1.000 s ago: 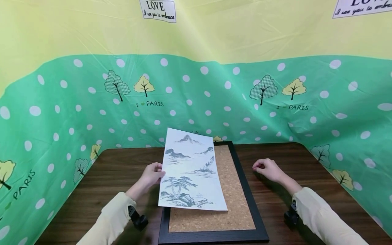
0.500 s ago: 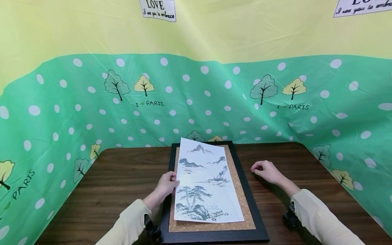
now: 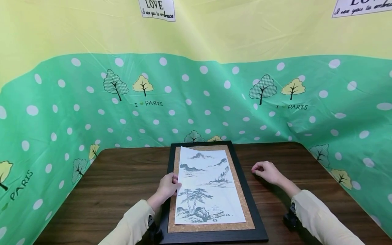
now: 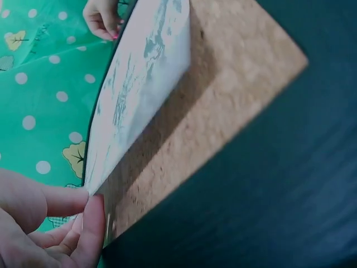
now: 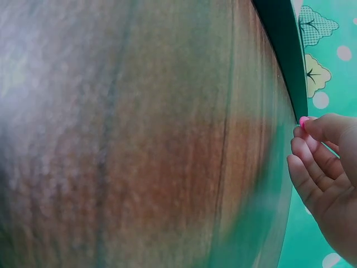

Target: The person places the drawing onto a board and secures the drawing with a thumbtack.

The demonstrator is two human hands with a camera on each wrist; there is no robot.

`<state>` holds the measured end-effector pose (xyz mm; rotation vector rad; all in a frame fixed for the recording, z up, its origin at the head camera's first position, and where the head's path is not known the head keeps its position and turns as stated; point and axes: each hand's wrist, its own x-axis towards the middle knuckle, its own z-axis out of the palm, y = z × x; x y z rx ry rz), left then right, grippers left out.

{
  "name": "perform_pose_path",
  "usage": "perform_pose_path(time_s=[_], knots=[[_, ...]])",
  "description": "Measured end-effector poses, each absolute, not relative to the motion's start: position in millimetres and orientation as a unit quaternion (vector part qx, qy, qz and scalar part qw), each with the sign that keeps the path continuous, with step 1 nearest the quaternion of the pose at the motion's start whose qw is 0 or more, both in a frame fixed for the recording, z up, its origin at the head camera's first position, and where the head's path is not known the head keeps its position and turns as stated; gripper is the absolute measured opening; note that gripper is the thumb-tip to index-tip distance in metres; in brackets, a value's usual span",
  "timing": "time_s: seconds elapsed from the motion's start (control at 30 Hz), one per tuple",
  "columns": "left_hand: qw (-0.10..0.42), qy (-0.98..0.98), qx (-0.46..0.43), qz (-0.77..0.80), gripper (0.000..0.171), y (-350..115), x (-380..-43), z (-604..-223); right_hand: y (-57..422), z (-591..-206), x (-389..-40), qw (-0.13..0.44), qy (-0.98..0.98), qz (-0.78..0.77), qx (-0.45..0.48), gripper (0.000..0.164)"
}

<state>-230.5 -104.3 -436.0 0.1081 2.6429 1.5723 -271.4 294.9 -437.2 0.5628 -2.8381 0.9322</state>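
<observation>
Head: printed sheet [image 3: 208, 190] over framed cork board [image 3: 214, 227], left edge pinched by left hand [image 3: 166, 187]; right hand [image 3: 267, 172] right of board. Left wrist: sheet edge raised above cork. Right wrist: right hand pinches small pink object [image 5: 304, 121].

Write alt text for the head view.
A left hand pinches the left edge of a white landscape print over a black-framed cork board. The right hand is right of the board; behind the wooden table hangs a patterned cloth.
</observation>
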Motion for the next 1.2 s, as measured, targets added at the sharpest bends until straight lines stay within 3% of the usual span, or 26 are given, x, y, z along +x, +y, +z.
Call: perform_pose_path(time_s=[0.13, 0.33, 0.5, 0.8, 1.2], knots=[[0.016, 0.878, 0.041, 0.476, 0.033, -110, -231, -433, 295, -438, -273, 0.05, -0.932, 0.302, 0.194, 0.007], [-0.023, 0.917, 0.081, 0.389, 0.032, -129, -239, -429, 296, -432, -277, 0.043, -0.936, 0.294, 0.187, 0.009], [-0.043, 0.931, 0.104, 0.347, 0.047, -145, -248, -436, 294, -424, -280, 0.04, -0.933, 0.299, 0.197, 0.009], [-0.018, 0.914, 0.119, 0.387, 0.068, -158, -259, -448, 284, -418, -289, 0.046, -0.931, 0.297, 0.207, 0.007], [0.036, 0.898, 0.104, 0.426, 0.065, -166, -262, -452, 269, -400, -307, 0.066, -0.93, 0.3, 0.204, 0.008]])
